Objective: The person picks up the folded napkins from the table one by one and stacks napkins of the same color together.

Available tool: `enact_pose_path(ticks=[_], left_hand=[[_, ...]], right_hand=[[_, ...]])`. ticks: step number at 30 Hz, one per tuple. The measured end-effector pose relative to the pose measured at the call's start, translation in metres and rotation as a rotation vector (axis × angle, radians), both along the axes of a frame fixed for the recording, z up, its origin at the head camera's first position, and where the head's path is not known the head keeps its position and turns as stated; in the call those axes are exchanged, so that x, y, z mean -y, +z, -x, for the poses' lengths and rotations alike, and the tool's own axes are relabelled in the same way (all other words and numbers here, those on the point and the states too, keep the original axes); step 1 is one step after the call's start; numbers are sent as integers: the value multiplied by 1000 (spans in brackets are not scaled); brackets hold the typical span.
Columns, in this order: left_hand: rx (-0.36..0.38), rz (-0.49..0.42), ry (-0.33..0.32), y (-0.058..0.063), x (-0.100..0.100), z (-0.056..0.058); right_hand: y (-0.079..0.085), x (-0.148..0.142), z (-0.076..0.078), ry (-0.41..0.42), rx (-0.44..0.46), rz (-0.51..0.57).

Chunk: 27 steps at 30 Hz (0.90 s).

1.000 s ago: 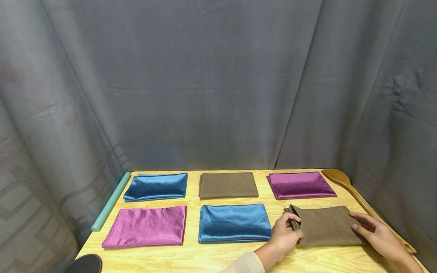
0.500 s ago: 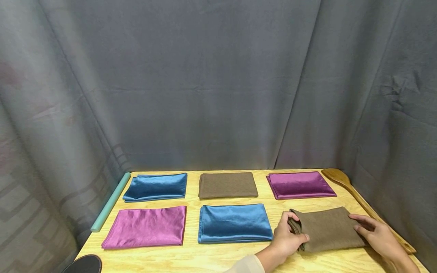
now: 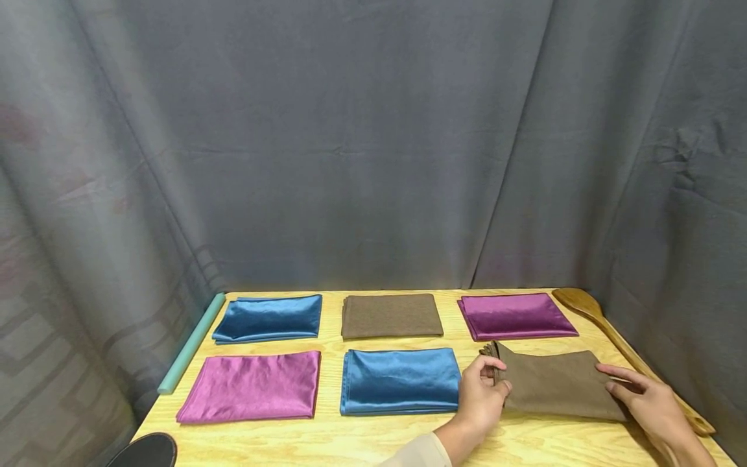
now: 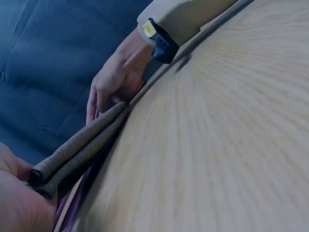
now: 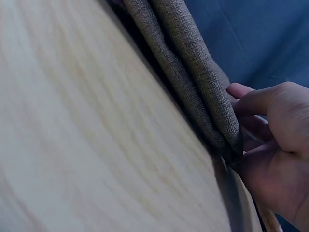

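Observation:
A folded brown cloth [image 3: 557, 383] lies at the front right, stretched between both hands. At its left end my left hand [image 3: 481, 399] pinches the stacked layers between thumb and fingers, and that end is raised a little, with the layer edges bunched at the top. On the opposite end, my right hand [image 3: 653, 405] holds the edge, index finger near the far corner and thumb lower down. The right wrist view shows two thick rolled folds of the cloth [image 5: 193, 72] running up to the right fingers [image 5: 256, 101]. The left palm hides part of the gripped end.
Folded satin cloths in pink [image 3: 251, 387], blue [image 3: 403, 381], dark blue [image 3: 271, 319] and purple [image 3: 518, 316] lie about, with another brown cloth [image 3: 392, 316] at back. A wooden spoon [image 3: 618, 344] lines the right edge, a green rod [image 3: 192, 344] the left. A dark round object [image 3: 146, 451] stands front left.
The left hand first drew the brown cloth's left end toward the front, then moved it back and slightly left, raising it. The right hand has stayed almost still at the other end.

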<state>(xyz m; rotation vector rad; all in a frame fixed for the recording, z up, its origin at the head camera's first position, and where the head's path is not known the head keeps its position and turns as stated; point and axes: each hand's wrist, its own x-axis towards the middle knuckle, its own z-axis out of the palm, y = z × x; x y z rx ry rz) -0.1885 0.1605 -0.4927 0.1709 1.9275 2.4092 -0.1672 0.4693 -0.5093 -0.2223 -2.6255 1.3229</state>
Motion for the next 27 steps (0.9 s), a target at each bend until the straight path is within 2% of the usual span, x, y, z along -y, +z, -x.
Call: enact_pose_path(ticks=[3, 5, 9, 14, 17, 23, 27], left_hand=[[-36, 8, 8, 4, 6, 5], [-51, 24, 26, 7, 11, 8], [-41, 62, 38, 15, 23, 17], [-38, 124, 37, 22, 42, 30], [-78, 153, 48, 25, 56, 39], [-96, 121, 3, 31, 87, 56], [-79, 84, -13, 34, 108, 67]], right_hand=[[5, 3, 2, 3, -16, -13], [10, 5, 4, 2, -19, -63], [21, 11, 7, 4, -8, -129], [32, 27, 11, 18, -62, -99], [36, 38, 18, 37, -107, -57], [42, 62, 38, 102, -150, 67], [44, 81, 54, 212, -194, 392]])
